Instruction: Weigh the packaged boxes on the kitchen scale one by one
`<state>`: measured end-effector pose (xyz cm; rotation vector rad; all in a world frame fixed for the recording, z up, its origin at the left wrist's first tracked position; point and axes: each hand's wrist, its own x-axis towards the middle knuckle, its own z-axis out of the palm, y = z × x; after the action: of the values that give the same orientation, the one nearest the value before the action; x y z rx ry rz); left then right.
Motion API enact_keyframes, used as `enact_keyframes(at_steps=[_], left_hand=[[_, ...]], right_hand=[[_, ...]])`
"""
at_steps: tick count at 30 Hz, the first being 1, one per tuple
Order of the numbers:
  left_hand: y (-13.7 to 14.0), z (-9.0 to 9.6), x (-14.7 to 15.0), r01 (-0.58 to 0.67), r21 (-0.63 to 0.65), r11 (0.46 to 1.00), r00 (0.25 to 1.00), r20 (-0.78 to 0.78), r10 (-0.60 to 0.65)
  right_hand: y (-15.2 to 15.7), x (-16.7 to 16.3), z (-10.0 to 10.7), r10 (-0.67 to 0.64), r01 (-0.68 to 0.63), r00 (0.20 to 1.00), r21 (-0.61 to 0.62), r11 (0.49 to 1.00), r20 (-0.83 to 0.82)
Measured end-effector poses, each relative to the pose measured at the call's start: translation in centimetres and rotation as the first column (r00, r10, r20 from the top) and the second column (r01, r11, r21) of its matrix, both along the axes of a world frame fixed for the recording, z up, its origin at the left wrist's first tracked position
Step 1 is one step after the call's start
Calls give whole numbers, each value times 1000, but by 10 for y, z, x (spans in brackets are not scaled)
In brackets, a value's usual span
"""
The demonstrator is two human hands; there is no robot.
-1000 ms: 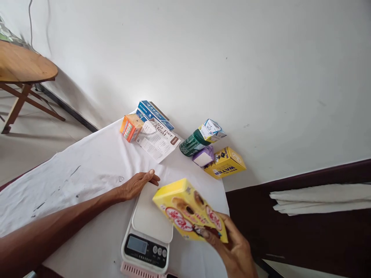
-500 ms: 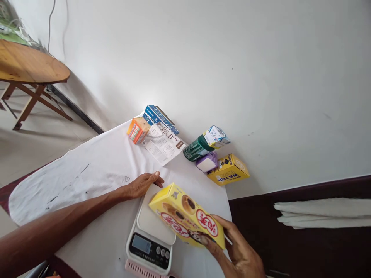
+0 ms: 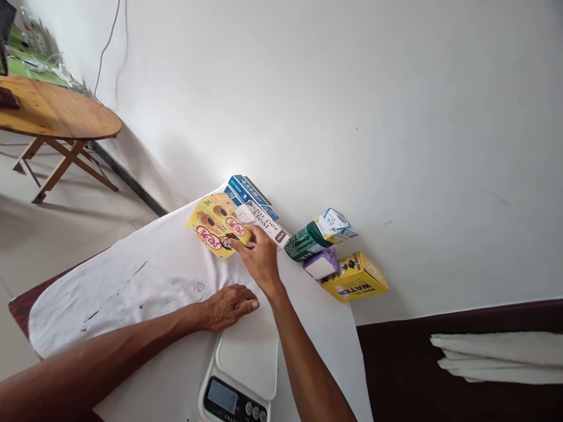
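My right hand [image 3: 260, 258] grips the right end of a yellow box [image 3: 211, 218] with red lettering and pictures of cups. The yellow box is in front of a white Super Meal box [image 3: 263, 221], hiding much of it and most of an orange box [image 3: 225, 203]. Whether the yellow box touches the cloth, I cannot tell. My left hand [image 3: 232, 307] lies by the far edge of the white digital scale [image 3: 248, 351], thumb stretched out, holding nothing. The scale's plate bears nothing.
Blue boxes [image 3: 250, 196] stand against the wall. To the right are a green canister [image 3: 302, 241], a white-and-blue carton [image 3: 335, 224], a purple pack [image 3: 321, 265] and a yellow WATER box [image 3: 356, 278]. A round wooden table [image 3: 65, 111] stands at the left.
My right hand has carried the yellow box from above the scale, away and leftward to the group of boxes. The left hand remains by the scale's far edge. The view has shifted slightly.
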<state>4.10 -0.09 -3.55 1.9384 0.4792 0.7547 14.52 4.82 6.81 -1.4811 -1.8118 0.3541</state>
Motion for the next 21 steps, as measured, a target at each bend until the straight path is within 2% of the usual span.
enact_keyframes(at_steps=[3,6,12,16,18,20,21], left_hand=[[0,0,0,9,34,999,1000,-7,-8],[-1,1,-1,17,47,999,1000,-6,-17],[0,8,-3,20,19,1000,1000,-10,-20],[1,9,-4,14,19,1000,997,-75,-12],[1,8,-4,12,18,1000,995,-97,-10],[1,9,-4,5,6,1000,995,-102,-4],[1,9,-4,0,-2,1000,995,-102,-1]], right_hand=[[28,-9,-13,0,-4,992,32,999,130],[36,-10,-17,-34,26,985,49,998,169],[14,-7,-12,-58,31,970,116,993,238],[-1,33,11,-151,100,963,224,970,224],[2,70,29,-296,223,936,334,916,189],[14,112,47,-507,410,850,425,807,142],[21,133,54,-612,519,783,423,743,115]])
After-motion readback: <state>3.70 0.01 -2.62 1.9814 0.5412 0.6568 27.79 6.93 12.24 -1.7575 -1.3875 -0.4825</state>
